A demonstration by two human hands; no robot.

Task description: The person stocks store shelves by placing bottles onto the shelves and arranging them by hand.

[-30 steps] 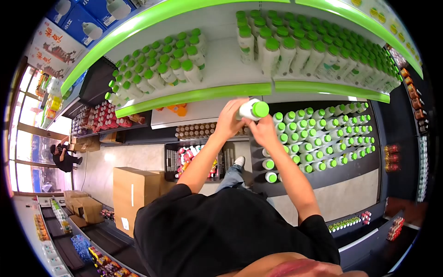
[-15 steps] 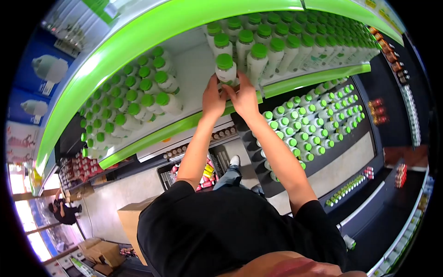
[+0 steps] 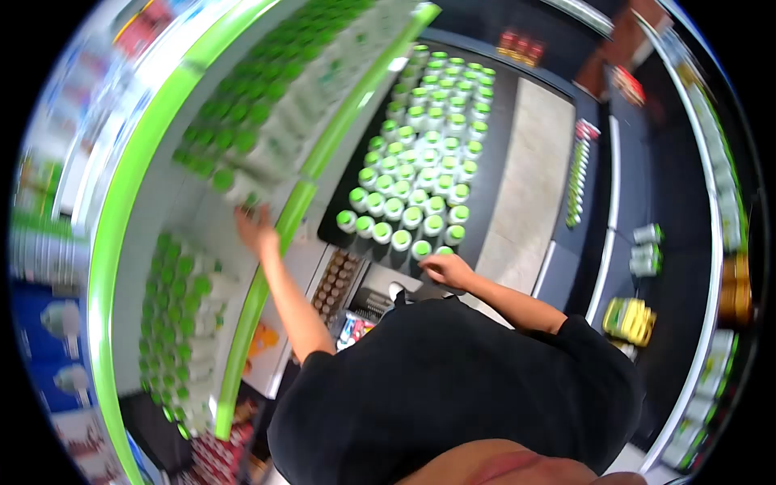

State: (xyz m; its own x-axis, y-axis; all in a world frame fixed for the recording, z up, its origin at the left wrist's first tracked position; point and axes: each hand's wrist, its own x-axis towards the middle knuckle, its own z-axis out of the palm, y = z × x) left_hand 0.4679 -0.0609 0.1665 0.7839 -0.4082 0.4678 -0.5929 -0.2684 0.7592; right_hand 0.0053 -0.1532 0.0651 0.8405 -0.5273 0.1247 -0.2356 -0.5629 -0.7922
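Note:
My left hand (image 3: 258, 233) reaches over the upper shelf (image 3: 194, 214), fingers apart beside the front of a row of white bottles with green caps. A bottle (image 3: 234, 186) is just beyond its fingertips; blur hides whether they touch it. My right hand (image 3: 449, 270) is lower down, at the near edge of a block of similar white bottles (image 3: 402, 240) on a black surface. Its fingers are curled together close to a green-capped bottle (image 3: 421, 250). What they hold, if anything, is hidden.
A green shelf edge (image 3: 311, 158) runs between the upper shelf and the black surface (image 3: 495, 121). More green-capped bottles (image 3: 174, 315) stand on the shelf's left part. Brown-capped items (image 3: 335, 283) sit below. Yellow packs (image 3: 629, 321) lie on the dark shelving at right.
The view has turned toward the lower bottles. My hands, both around one bottle on the upper shelf before, are now apart: the right has dropped to the lower block, the left stays at the shelf.

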